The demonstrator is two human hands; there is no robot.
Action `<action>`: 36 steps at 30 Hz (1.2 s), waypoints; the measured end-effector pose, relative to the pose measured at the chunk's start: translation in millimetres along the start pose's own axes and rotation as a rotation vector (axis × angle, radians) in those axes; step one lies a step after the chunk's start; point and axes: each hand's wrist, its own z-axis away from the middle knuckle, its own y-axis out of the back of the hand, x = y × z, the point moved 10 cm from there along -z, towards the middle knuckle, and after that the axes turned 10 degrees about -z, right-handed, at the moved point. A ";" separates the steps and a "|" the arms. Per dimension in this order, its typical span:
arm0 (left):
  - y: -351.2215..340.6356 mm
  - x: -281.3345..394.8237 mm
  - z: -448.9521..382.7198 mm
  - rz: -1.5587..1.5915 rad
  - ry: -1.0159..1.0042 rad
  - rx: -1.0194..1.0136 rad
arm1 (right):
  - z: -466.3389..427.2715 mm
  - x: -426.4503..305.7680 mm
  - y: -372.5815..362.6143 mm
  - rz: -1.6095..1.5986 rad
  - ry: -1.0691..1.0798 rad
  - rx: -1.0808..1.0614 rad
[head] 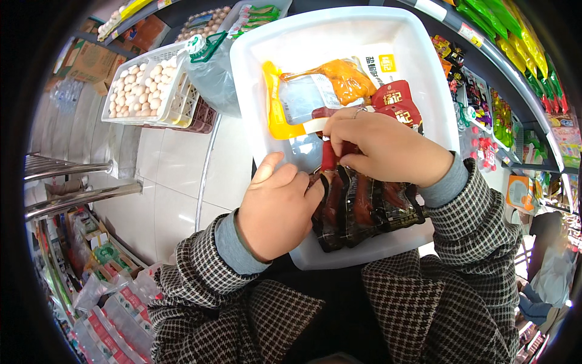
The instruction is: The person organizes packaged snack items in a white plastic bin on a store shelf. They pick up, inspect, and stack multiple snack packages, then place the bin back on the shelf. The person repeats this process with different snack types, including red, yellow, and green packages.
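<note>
A white plastic tub (pixel 420 50) holds packaged food in front of me. My right hand (pixel 386 143) pinches the red top of a dark vacuum pack (pixel 329 154). Its fingers hide part of that top. My left hand (pixel 279 207) is at the left side of the same row, its fingertips against the packs; its grip is partly hidden. Below the hands, several black-and-clear packs of reddish-brown meat (pixel 363 204) lie side by side. Farther back are a clear-windowed yellow-edged pack with a poultry leg (pixel 348 82) and red-topped packs (pixel 395 102) bearing writing.
Left of the tub stand a large clear bottle (pixel 209 77) with a green handle and a white crate of eggs (pixel 175 104). Metal rails (pixel 82 198) jut in at far left. Stocked shelves (pixel 495 50) curve along the right. A person (pixel 545 268) is at lower right.
</note>
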 end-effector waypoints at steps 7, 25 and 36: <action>6.1 -14.1 -7.0 -0.005 0.062 0.096 | 7.4 -7.3 0.8 -0.448 -0.153 -0.168; -28.5 -31.9 -48.6 0.385 0.062 -0.329 | 12.2 -7.9 0.5 -0.197 0.089 -0.130; 25.6 -66.3 -44.9 0.051 0.120 0.147 | -9.2 -11.3 -14.7 0.160 0.239 0.237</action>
